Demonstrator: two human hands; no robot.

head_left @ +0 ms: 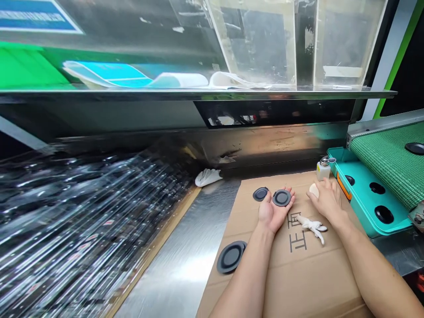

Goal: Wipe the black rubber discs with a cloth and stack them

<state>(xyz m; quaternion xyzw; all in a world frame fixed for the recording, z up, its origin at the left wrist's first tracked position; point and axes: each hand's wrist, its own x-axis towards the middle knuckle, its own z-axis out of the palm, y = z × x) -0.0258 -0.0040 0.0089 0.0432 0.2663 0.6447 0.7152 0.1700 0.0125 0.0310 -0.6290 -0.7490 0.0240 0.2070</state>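
My left hand (269,215) is turned palm up above the cardboard, and a dark grey round disc with a raised ring (281,198) rests on its fingers. My right hand (326,201) is closed on a small white pad (313,190), a short way right of the disc. Another dark disc (260,194) lies just beyond my left thumb. Near my left forearm sits a larger dark ringed piece (231,257), partly hidden by the arm. A crumpled white glove (311,227) lies between my forearms. Past my right fingers stands a small white bottle with a metal top (323,169).
A printed cardboard sheet (285,282) covers the steel bench (185,238). To the right, a teal tray (362,207) holds several black round pieces beside a green conveyor belt (391,154). Plastic-wrapped stacks (82,229) fill the left. Overhead runs a metal shelf (185,95); another white glove (208,177) lies behind.
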